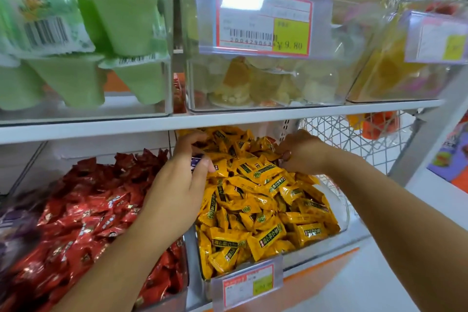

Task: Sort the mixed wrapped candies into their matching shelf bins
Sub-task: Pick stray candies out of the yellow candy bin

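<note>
A clear bin on the lower shelf is heaped with yellow wrapped candies. To its left a second bin holds red wrapped candies. My left hand reaches over the divide between them and grips a purple wrapped candy between thumb and curled fingers. My right hand is at the back right of the yellow pile, fingers curled down into the candies; what it holds is hidden.
The upper shelf hangs close over both hands and carries clear bins of green jelly cups and pale jelly cups. A white wire basket stands to the right. Purple candies lie blurred at far left.
</note>
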`<state>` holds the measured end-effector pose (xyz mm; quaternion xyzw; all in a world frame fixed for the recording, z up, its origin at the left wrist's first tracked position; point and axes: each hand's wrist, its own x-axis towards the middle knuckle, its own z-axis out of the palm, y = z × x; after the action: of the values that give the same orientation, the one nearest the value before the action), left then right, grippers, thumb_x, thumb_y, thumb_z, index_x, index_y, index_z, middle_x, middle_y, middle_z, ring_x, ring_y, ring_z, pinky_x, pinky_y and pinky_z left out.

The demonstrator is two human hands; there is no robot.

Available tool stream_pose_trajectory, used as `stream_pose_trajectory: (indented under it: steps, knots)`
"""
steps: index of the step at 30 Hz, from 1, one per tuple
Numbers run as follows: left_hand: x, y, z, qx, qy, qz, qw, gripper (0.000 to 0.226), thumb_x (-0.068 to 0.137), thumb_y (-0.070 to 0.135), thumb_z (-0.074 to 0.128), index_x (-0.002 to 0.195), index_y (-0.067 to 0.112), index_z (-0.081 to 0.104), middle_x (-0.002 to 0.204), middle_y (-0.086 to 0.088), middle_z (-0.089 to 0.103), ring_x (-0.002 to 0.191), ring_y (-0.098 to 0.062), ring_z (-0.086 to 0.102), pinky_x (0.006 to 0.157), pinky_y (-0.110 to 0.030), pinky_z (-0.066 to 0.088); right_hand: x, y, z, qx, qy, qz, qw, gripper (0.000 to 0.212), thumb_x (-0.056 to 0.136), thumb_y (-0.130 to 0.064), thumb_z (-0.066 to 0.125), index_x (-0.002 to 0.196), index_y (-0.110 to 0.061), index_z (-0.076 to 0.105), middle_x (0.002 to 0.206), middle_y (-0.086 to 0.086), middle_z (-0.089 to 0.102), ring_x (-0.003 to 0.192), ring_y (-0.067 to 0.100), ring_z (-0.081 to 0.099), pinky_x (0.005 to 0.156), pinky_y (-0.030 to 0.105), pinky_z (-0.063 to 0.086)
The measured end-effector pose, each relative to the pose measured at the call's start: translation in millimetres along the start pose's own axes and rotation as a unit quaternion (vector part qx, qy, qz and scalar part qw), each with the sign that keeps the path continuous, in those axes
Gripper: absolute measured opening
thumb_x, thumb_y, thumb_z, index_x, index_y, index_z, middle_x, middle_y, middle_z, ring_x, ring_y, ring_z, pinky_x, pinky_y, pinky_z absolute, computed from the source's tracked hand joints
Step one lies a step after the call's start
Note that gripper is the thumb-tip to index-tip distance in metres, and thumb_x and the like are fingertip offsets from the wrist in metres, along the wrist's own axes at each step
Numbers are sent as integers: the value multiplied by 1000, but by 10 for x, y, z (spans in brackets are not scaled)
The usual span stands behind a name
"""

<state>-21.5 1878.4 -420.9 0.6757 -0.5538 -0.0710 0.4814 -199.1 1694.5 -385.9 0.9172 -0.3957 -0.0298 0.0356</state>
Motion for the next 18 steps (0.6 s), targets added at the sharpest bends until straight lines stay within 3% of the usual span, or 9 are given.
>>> stream_pose_trajectory:
  steps: [1,3,5,8,9,10,13,16,18]
  knots:
    - [1,10,0,-1,-2,-2,1000,33,99,22,43,130,30,38,87,16,62,68,9,54,60,-7,37,-13,-2,16,2,7,8,1000,6,85,-25,61,83,-25,67,100,6,58,99,25,49,80,28,43]
    - [4,31,-10,-5,-10,-5,1000,32,99,21,44,128,30,38,88,15,63,67,8,55,59,-6,38,-39,9,67,20,33,16,999,18,85,-24,64,102,-21,71,111,6,60,107,24,51,87,31,45]
    - [15,37,-36,-21,-22,-18,999,27,99,19,44,122,33,43,86,15,65,55,6,53,51,-9,37,-80,18,107,84,82,21,993,22,85,-19,68,107,-16,72,110,1,63,108,21,55,88,29,46]
    - [26,10,-73,-61,-35,-41,997,20,100,19,44,105,37,51,89,20,66,43,-6,42,42,-16,35,-137,64,108,221,116,37,968,13,81,-8,71,92,-13,73,82,-13,58,80,8,57,65,7,42]
    - [21,11,-79,-65,-38,-42,996,21,100,19,44,103,38,53,90,22,66,44,-8,41,43,-19,36,-157,67,102,228,106,31,967,13,81,-7,71,93,-12,73,80,-14,57,75,2,55,65,5,42]
    - [15,14,-79,-67,-39,-43,996,21,100,20,43,101,38,54,90,20,66,44,-7,41,42,-18,35,-166,76,92,217,96,11,971,15,81,-7,71,96,-12,74,84,-12,61,76,0,56,70,6,45]
    - [-11,60,-62,-58,-40,-43,997,21,100,18,43,96,34,56,85,13,65,44,3,46,42,-12,30,-121,99,95,130,66,-30,989,21,83,-11,70,104,-12,74,101,1,69,96,13,57,87,32,48]
    - [-31,91,-28,-24,-37,-20,999,22,100,16,43,93,33,54,81,12,62,60,14,52,54,-6,34,-101,116,97,177,113,-19,978,11,81,-14,74,90,-9,75,89,1,66,82,13,56,72,27,44]
    - [-21,94,-24,-18,-36,-17,999,20,100,17,42,99,35,53,83,11,64,65,14,53,57,-4,34,-167,118,33,298,175,39,938,8,79,-17,76,84,-10,74,84,0,67,71,6,56,62,15,40]
